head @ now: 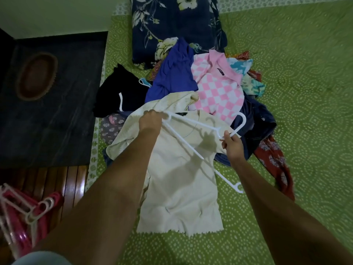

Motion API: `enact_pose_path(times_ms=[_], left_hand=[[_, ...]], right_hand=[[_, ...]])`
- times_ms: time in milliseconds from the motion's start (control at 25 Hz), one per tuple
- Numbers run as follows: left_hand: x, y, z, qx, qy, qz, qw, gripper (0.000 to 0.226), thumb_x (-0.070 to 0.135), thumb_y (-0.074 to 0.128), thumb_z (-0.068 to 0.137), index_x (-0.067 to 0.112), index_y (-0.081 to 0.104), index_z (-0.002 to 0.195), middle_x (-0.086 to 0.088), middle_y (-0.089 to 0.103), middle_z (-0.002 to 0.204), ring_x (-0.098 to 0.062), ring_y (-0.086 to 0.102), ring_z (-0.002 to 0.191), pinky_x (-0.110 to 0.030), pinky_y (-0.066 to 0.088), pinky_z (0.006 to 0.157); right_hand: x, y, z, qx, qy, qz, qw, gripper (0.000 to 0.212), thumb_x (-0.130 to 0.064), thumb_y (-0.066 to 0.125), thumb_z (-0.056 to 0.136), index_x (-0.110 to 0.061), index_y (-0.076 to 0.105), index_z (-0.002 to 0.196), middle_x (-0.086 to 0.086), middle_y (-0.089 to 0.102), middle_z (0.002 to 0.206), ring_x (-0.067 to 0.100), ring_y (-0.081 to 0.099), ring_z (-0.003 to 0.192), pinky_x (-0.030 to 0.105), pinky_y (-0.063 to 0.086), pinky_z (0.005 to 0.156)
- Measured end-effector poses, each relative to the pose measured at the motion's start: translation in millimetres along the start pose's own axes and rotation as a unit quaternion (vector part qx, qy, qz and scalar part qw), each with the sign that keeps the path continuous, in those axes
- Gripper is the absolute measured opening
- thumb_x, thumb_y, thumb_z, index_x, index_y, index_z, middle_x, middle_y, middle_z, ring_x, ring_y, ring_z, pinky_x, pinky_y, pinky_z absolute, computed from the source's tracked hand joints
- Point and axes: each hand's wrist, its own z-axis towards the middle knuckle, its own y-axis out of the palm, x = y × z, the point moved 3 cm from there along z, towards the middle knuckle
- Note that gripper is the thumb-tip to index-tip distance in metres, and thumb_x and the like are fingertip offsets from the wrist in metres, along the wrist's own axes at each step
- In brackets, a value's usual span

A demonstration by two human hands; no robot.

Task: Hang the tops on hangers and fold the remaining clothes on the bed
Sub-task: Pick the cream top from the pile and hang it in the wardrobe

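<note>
Lying flat on the green bed (286,92): a cream top (177,188), with more clothes (215,87) piled past the fingers. Left hand (150,121) curling round the top's shoulder and one hanger (191,148) end. Right hand (232,143) pinching the hanger just under its hook.
</note>
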Motion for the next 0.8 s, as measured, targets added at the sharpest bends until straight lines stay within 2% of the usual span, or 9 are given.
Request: enact_pose_path(times_ms=[80, 160, 240, 360, 440, 600, 640, 720, 800], left_hand=[[0, -7, -6, -0.004, -0.034, -0.050, 0.998, 0.030, -0.001, 0.054, 0.091, -0.001, 0.055, 0.121, -0.016, 0.036, 0.141, -0.032, 0.055, 0.110, -0.037, 0.048, 0.086], [6, -14, -16, -0.017, -0.042, -0.087, 0.995, 0.036, 0.000, 0.059, 0.089, -0.001, 0.052, 0.124, -0.014, 0.017, 0.152, -0.033, 0.057, 0.105, -0.035, 0.048, 0.083], [16, -22, -28, -0.049, -0.037, -0.103, 0.993, 0.045, -0.002, 0.055, 0.089, 0.000, 0.044, 0.133, -0.013, 0.012, 0.156, -0.033, 0.057, 0.108, -0.036, 0.047, 0.085], [32, -42, -52, -0.057, -0.029, -0.117, 0.991, 0.055, -0.001, 0.050, 0.092, -0.002, 0.028, 0.142, -0.017, 0.032, 0.147, -0.033, 0.053, 0.117, -0.038, 0.045, 0.092], [43, -55, -67, -0.057, -0.001, -0.121, 0.991, 0.051, 0.001, 0.050, 0.092, -0.001, 0.032, 0.139, -0.016, 0.038, 0.140, -0.033, 0.053, 0.117, -0.038, 0.044, 0.093], [33, -86, -86, -0.059, 0.087, -0.253, 0.962, 0.043, 0.022, 0.064, 0.083, 0.010, 0.037, 0.114, -0.013, 0.054, 0.111, -0.032, 0.058, 0.098, -0.040, 0.047, 0.075], [24, -95, -87, -0.043, 0.102, -0.246, 0.963, 0.044, 0.031, 0.064, 0.085, 0.011, 0.036, 0.113, -0.013, 0.057, 0.106, -0.032, 0.057, 0.097, -0.038, 0.045, 0.073], [9, -109, -89, -0.009, 0.126, -0.135, 0.983, 0.044, 0.045, 0.057, 0.090, 0.015, 0.041, 0.118, -0.010, 0.059, 0.107, -0.030, 0.050, 0.107, -0.039, 0.039, 0.082], [4, -119, -98, -0.018, 0.142, -0.085, 0.986, 0.036, 0.047, 0.049, 0.095, 0.018, 0.051, 0.116, -0.005, 0.058, 0.111, -0.026, 0.045, 0.113, -0.041, 0.031, 0.089]], right_hand=[[-7, 0, 2, -0.022, -0.018, -0.055, 0.998, 0.036, -0.030, 0.043, 0.102, -0.009, 0.046, 0.073, 0.004, 0.040, 0.060, 0.015, 0.037, 0.054, 0.037, 0.032, 0.060], [-20, 6, 1, -0.028, -0.039, -0.115, 0.992, 0.037, -0.038, 0.043, 0.101, -0.017, 0.048, 0.071, 0.002, 0.046, 0.063, 0.017, 0.042, 0.057, 0.037, 0.035, 0.061], [-42, 18, -3, -0.045, -0.067, -0.162, 0.984, 0.036, -0.043, 0.041, 0.100, -0.017, 0.051, 0.077, 0.003, 0.053, 0.067, 0.023, 0.050, 0.064, 0.039, 0.040, 0.065], [-79, 41, -14, -0.076, -0.097, -0.219, 0.968, 0.040, -0.044, 0.039, 0.100, -0.009, 0.051, 0.084, 0.011, 0.061, 0.075, 0.029, 0.057, 0.073, 0.041, 0.044, 0.068], [-98, 54, -25, -0.092, -0.113, -0.252, 0.957, 0.041, -0.044, 0.038, 0.100, -0.009, 0.049, 0.083, 0.010, 0.061, 0.078, 0.027, 0.056, 0.074, 0.038, 0.040, 0.065], [-112, 60, -44, -0.113, -0.115, -0.208, 0.965, 0.037, -0.041, 0.041, 0.099, -0.009, 0.056, 0.089, 0.007, 0.063, 0.082, 0.025, 0.059, 0.081, 0.037, 0.042, 0.070], [-115, 57, -49, -0.121, -0.117, -0.186, 0.968, 0.037, -0.040, 0.042, 0.099, -0.008, 0.058, 0.091, 0.007, 0.064, 0.081, 0.026, 0.060, 0.081, 0.039, 0.044, 0.073], [-125, 51, -61, -0.146, -0.138, -0.152, 0.968, 0.031, -0.035, 0.047, 0.098, -0.008, 0.060, 0.089, 0.006, 0.063, 0.078, 0.024, 0.059, 0.077, 0.039, 0.044, 0.074], [-140, 45, -81, -0.122, -0.171, -0.114, 0.971, 0.024, -0.032, 0.052, 0.097, -0.010, 0.056, 0.090, 0.000, 0.058, 0.078, 0.019, 0.053, 0.076, 0.036, 0.040, 0.072]])
